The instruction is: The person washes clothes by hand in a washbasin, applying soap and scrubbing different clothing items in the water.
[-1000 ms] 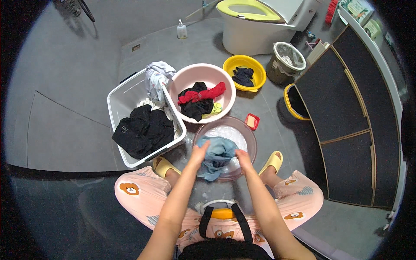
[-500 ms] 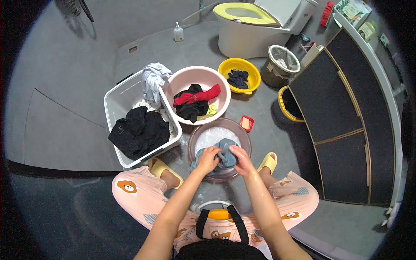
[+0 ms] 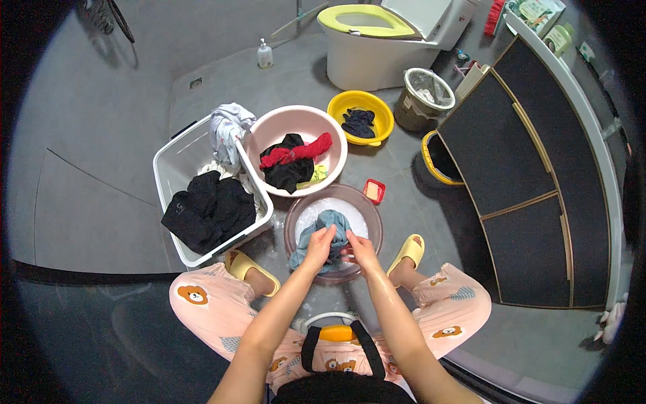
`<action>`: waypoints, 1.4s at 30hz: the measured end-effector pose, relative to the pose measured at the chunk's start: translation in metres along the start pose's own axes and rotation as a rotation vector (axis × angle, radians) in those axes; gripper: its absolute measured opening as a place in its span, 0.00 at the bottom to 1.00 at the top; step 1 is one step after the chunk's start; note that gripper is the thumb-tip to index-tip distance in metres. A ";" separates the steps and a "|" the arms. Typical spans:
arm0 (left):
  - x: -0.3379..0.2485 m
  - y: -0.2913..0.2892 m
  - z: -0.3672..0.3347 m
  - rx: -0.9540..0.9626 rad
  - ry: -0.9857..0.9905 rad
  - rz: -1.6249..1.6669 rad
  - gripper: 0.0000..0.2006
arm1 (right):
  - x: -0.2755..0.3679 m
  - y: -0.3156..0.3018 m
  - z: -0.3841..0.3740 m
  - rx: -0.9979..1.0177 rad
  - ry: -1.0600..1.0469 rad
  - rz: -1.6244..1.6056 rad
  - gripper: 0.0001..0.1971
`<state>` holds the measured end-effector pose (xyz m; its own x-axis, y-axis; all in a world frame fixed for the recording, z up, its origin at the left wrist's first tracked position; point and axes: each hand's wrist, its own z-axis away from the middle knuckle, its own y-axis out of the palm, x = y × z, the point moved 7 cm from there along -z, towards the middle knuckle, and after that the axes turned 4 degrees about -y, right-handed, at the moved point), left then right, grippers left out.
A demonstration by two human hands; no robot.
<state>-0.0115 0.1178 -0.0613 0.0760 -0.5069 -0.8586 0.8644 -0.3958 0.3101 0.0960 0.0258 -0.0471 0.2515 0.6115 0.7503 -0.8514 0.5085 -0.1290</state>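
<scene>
A wet blue-grey garment [image 3: 330, 219] lies bunched in a brownish-grey basin [image 3: 377, 232] with white suds [image 3: 353, 213]. My left hand [image 3: 320, 248] is closed on the cloth at its middle. Facing it, my right hand [image 3: 362, 253] pinches the garment's right side with thumb and fingertips, some of its fingers curled under and partly hidden. Both hands are over the near half of the basin. Just beyond the rim, at the right, a bar of soap [image 3: 371, 191] rests in a small red dish [image 3: 380, 196].
A pink basin [image 3: 340, 161] holds black and red clothes. Left of it stands a white laundry basket [image 3: 161, 165] heaped with black and pale clothes. A yellow basin [image 3: 387, 124] with dark cloth, a trash bin [image 3: 412, 113] and a toilet [image 3: 370, 64] are farther off; a dark cabinet [image 3: 518, 242] lines the right.
The garment is bunched higher toward the left and middle of the basin. My right hand has turned and slid along the cloth, its fingers now showing. The whole view has shifted slightly.
</scene>
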 end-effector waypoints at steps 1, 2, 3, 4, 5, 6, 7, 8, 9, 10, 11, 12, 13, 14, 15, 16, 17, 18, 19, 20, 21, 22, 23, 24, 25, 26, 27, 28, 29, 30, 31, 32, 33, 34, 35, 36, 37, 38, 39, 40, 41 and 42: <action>-0.003 0.000 -0.001 -0.038 0.050 -0.028 0.13 | -0.015 -0.008 -0.016 -0.008 -0.107 -0.124 0.16; -0.015 -0.001 0.000 -0.045 0.021 0.044 0.14 | -0.018 -0.019 -0.020 -0.027 -0.204 -0.250 0.15; -0.028 0.000 0.001 -0.044 -0.003 0.188 0.16 | -0.031 -0.035 -0.024 -0.073 -0.148 -0.508 0.12; -0.037 -0.017 -0.004 -0.048 0.018 0.343 0.16 | -0.038 -0.035 -0.027 0.015 -0.121 -0.820 0.11; -0.045 -0.028 -0.010 -0.041 0.032 0.503 0.16 | -0.043 -0.041 -0.029 0.093 -0.090 -1.129 0.10; -0.050 -0.039 -0.014 -0.050 0.025 0.596 0.17 | -0.053 -0.048 -0.035 0.029 -0.016 -1.452 0.11; -0.053 -0.036 -0.012 0.006 -0.022 0.598 0.17 | -0.057 -0.053 -0.038 0.028 -0.014 -1.453 0.11; -0.050 -0.029 -0.011 0.005 -0.068 0.623 0.17 | -0.061 -0.056 -0.040 0.046 -0.001 -1.386 0.12; -0.047 -0.021 -0.010 0.006 -0.115 0.648 0.18 | -0.066 -0.059 -0.042 0.063 0.012 -1.318 0.12; -0.044 -0.021 -0.011 0.005 -0.117 0.647 0.18 | -0.064 -0.062 -0.043 0.045 -0.040 -1.062 0.11; -0.040 -0.018 -0.011 0.040 -0.147 0.661 0.18 | -0.063 -0.058 -0.044 0.044 -0.039 -1.063 0.11; -0.036 -0.015 -0.012 0.076 -0.177 0.676 0.18 | -0.058 -0.066 -0.045 -0.142 -0.208 -0.623 0.10; -0.034 -0.011 -0.011 0.081 -0.184 0.675 0.18 | -0.048 -0.073 -0.041 -0.322 -0.361 -0.174 0.09; -0.033 -0.009 -0.008 0.101 -0.190 0.662 0.19 | -0.026 -0.061 -0.026 -0.315 -0.484 -0.050 0.09; -0.032 -0.007 -0.005 0.121 -0.196 0.649 0.19 | -0.019 -0.041 -0.025 -0.212 -0.524 -0.124 0.09; -0.033 0.001 -0.002 0.128 -0.202 0.602 0.19 | -0.009 -0.024 -0.021 -0.049 -0.570 -0.103 0.10; -0.027 0.000 -0.002 0.121 -0.196 0.601 0.19 | -0.001 0.001 -0.017 0.130 -0.613 -0.086 0.10; -0.020 -0.003 -0.003 0.093 -0.172 0.547 0.19 | 0.000 0.023 -0.015 0.165 -0.574 0.097 0.11; -0.016 -0.003 -0.003 0.070 -0.150 0.494 0.18 | -0.005 0.037 -0.018 0.193 -0.532 0.281 0.12; -0.011 0.001 0.000 0.143 -0.173 0.449 0.18 | -0.005 0.046 -0.019 0.214 -0.558 0.416 0.14; -0.010 -0.004 -0.001 0.137 -0.169 0.449 0.18 | -0.004 0.053 -0.021 0.221 -0.561 0.416 0.14; -0.010 -0.002 -0.002 0.162 -0.180 0.474 0.18 | -0.015 0.055 -0.032 0.216 -0.509 0.562 0.15; -0.011 0.002 -0.003 0.190 -0.192 0.500 0.18 | -0.027 0.053 -0.045 0.206 -0.454 0.707 0.16; -0.013 0.009 -0.004 0.226 -0.205 0.527 0.18 | -0.042 0.045 -0.064 0.234 -0.395 0.793 0.16; -0.014 0.000 -0.004 0.212 -0.201 0.526 0.18 | -0.040 0.047 -0.062 0.248 -0.399 0.792 0.16; -0.015 -0.010 -0.006 0.156 -0.189 0.524 0.17 | -0.041 0.054 -0.054 0.450 -0.297 0.648 0.15; -0.016 -0.020 -0.008 0.103 -0.179 0.523 0.17 | -0.041 0.060 -0.042 0.642 -0.190 0.498 0.14; -0.021 -0.020 -0.009 0.093 -0.149 0.537 0.17 | -0.034 0.050 -0.036 0.664 -0.205 0.430 0.11; -0.019 -0.027 -0.011 0.092 -0.148 0.538 0.17 | -0.028 0.047 -0.030 0.666 -0.206 0.430 0.11; -0.015 -0.041 -0.016 -0.002 -0.126 0.473 0.17 | -0.012 0.034 -0.030 0.472 -0.294 0.383 0.10; -0.011 -0.054 -0.021 -0.092 -0.100 0.408 0.17 | 0.006 0.017 -0.027 0.276 -0.382 0.336 0.09; -0.007 -0.063 -0.022 -0.130 -0.074 0.314 0.16 | 0.025 0.003 -0.021 0.131 -0.462 0.216 0.09; -0.003 -0.070 -0.024 -0.129 -0.075 0.315 0.16 | 0.043 -0.013 -0.012 0.031 -0.538 0.039 0.10; 0.003 -0.075 -0.025 -0.193 -0.140 -0.064 0.16 | 0.061 -0.028 0.003 0.012 -0.547 -0.110 0.09; 0.007 -0.079 -0.026 -0.257 -0.197 -0.446 0.18 | 0.079 -0.038 0.017 -0.002 -0.558 -0.262 0.08; 0.007 -0.106 -0.026 -0.417 -0.071 -0.704 0.19 | 0.101 -0.025 0.033 0.038 -0.618 -0.303 0.07; -0.006 -0.117 -0.014 -0.652 0.281 -0.872 0.21 | 0.115 -0.015 0.043 0.070 -0.677 -0.341 0.07; -0.002 -0.088 -0.017 -0.572 0.190 -0.725 0.24 | 0.117 -0.028 0.046 0.031 -0.771 -0.244 0.07; -0.001 -0.063 -0.017 -0.494 0.097 -0.581 0.26 | 0.115 -0.036 0.046 -0.008 -0.870 -0.107 0.06; 0.016 -0.028 -0.024 -0.022 -0.276 -0.218 0.28 | 0.110 -0.039 0.047 0.010 -0.925 -0.006 0.06; 0.023 -0.006 -0.011 0.030 -0.467 0.149 0.25 | 0.102 -0.033 0.048 0.047 -0.974 0.090 0.06; 0.017 0.017 0.000 0.170 -0.505 0.323 0.24 | 0.092 -0.025 0.048 0.099 -1.008 0.229 0.06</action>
<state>0.0043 0.1031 -0.0708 0.0402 -0.9044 -0.4248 0.7424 -0.2575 0.6185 0.1184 0.0402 0.0566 -0.3839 -0.1269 0.9146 -0.8758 0.3639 -0.3171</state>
